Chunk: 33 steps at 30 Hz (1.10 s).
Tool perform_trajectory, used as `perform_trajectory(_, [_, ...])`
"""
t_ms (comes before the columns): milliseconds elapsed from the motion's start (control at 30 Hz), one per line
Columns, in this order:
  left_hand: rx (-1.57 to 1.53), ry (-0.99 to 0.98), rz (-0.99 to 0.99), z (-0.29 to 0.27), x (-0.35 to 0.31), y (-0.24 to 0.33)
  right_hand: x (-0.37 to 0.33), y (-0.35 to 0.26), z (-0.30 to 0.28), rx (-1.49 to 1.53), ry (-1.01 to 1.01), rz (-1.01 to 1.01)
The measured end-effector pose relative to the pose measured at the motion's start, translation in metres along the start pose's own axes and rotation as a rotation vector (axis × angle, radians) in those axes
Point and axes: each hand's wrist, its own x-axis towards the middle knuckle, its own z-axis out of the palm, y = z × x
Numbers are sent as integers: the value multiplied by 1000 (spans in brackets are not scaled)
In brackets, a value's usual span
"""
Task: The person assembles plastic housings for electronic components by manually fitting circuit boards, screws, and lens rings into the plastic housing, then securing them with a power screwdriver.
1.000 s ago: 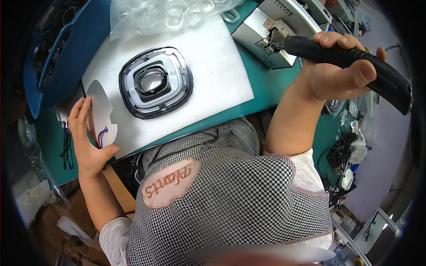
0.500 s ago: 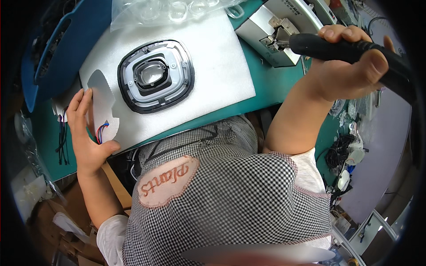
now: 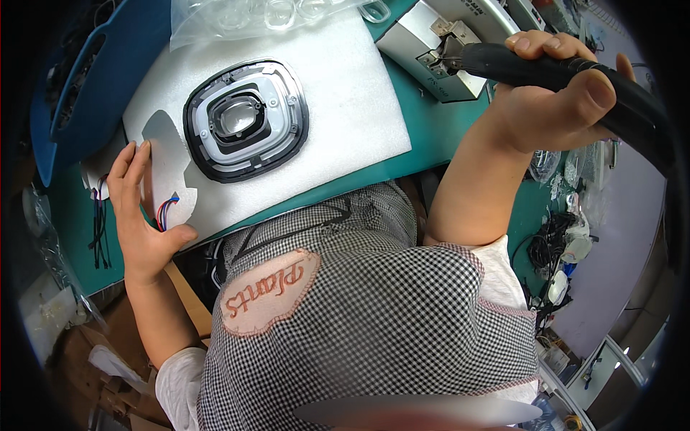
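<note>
My right hand (image 3: 557, 100) is wrapped round a black electric screwdriver (image 3: 525, 65), raised at the upper right. The tool's front end is at the metal outlet of a white screw feeder (image 3: 453, 68); its bit is hard to make out. On the left, my left hand (image 3: 140, 219) grips a thin silver-grey plate (image 3: 164, 154) by its edge, tilted up. Red and blue wires (image 3: 167, 212) show at the plate's lower part. To its right lies a rounded black and grey housing (image 3: 284, 140) with a clear lens (image 3: 237, 118) in its middle.
Under the housing is a white foam sheet (image 3: 352, 108) on the green table (image 3: 402, 169). A blue bin (image 3: 108, 79) stands at the left, and a clear bag of ring-shaped parts (image 3: 266, 18) at the back. Tangled black cables (image 3: 550, 248) lie at the right.
The view has shifted slightly, so the housing and feeder sit a little further left and up. Both hands keep their holds, and the screwdriver's front end stays at the feeder.
</note>
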Motion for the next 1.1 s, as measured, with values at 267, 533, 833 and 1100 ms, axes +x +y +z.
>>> perform_trajectory(267, [-29, -1, -22, 2, -3, 1, 0, -3, 17, 132, -69, 359])
perform_trajectory(533, [173, 21, 112, 3, 18, 15, -15, -21, 40, 690, -96, 389])
perform_trajectory(833, [325, -29, 212, 9, 42, 41, -13, -22, 51, 784, -440, 388])
perform_trajectory(1100, [269, -90, 215, 40, 60, 49, -12, -12, 82, 948, -520, 495])
